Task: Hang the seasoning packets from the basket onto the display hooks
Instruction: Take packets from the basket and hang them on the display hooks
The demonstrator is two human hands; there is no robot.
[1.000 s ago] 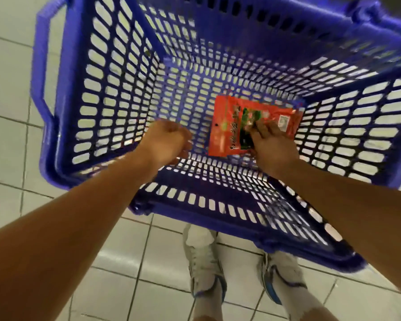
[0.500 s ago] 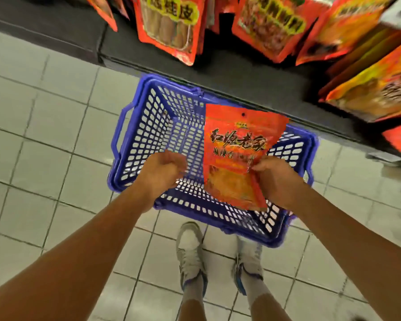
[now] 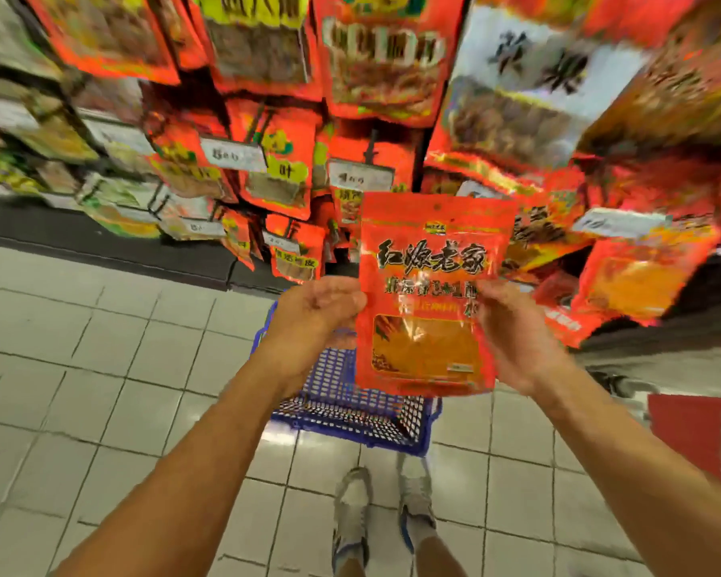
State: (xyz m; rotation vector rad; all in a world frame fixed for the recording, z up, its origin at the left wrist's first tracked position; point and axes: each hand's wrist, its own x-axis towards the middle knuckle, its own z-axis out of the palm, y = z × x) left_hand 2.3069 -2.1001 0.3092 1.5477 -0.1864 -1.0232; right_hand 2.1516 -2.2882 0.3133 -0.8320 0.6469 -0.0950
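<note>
Red seasoning packet [image 3: 429, 293] held upright above blue basket [image 3: 350, 406] on floor, before hanging packets [image 3: 279, 168]. Right hand [image 3: 513, 335] grips its right edge; left hand [image 3: 317, 310] touches left edge, fingers loosely curled.

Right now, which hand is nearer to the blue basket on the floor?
Left. The left hand hangs right above the blue basket's left rim, touching the red seasoning packet's left edge. The right hand holds the packet's right edge, out past the basket's right side.
</note>
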